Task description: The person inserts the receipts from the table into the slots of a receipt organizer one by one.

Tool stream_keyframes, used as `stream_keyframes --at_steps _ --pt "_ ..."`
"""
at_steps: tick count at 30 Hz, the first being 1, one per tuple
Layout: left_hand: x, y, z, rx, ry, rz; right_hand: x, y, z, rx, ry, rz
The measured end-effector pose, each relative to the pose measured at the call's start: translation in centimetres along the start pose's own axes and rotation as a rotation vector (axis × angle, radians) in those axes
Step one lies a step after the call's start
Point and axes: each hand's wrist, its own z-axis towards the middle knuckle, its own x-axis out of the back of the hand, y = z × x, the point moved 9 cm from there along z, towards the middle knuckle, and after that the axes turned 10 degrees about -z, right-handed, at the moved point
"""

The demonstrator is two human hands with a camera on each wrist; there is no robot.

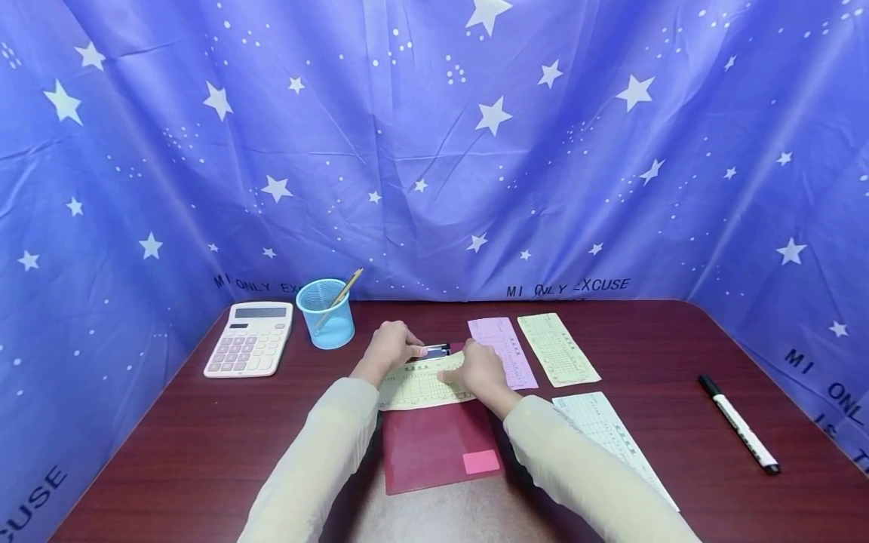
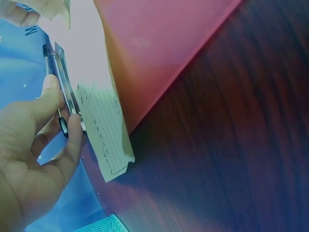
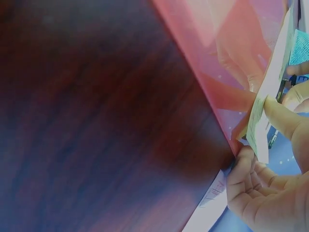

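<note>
A dark red clipboard [image 1: 434, 441] with a pink label [image 1: 480, 461] lies in the middle of the table in the head view. Its metal clip [image 2: 67, 87] is at the far end, and my left hand [image 1: 390, 351] pinches it between thumb and fingers. A pale yellow printed form [image 1: 417, 388] lies across the board just below the clip, bowed up from it. My right hand [image 1: 483, 371] pinches the form's right part, the thumb on top and the other fingers curled at the edge. Whether the form's edge sits under the clip is hidden.
To the right lie a pink form [image 1: 505, 351], another yellow form [image 1: 558, 351] and a white form [image 1: 607, 430]. A black-capped marker [image 1: 740, 426] is farther right. A calculator [image 1: 249, 339] and a blue mesh pen cup [image 1: 333, 332] with a pencil [image 1: 348, 286] stand back left.
</note>
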Motion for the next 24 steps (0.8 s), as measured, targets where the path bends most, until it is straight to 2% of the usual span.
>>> stream_keyframes --at_steps 10,24 --pt "-0.2 -0.2 0.0 0.003 -0.023 -0.015 0.1 0.1 1.0 -0.025 0.016 -0.021" --pt "-0.1 -0.1 0.1 -0.034 0.000 0.016 0.3 0.4 1.7 -0.056 0.018 0.018"
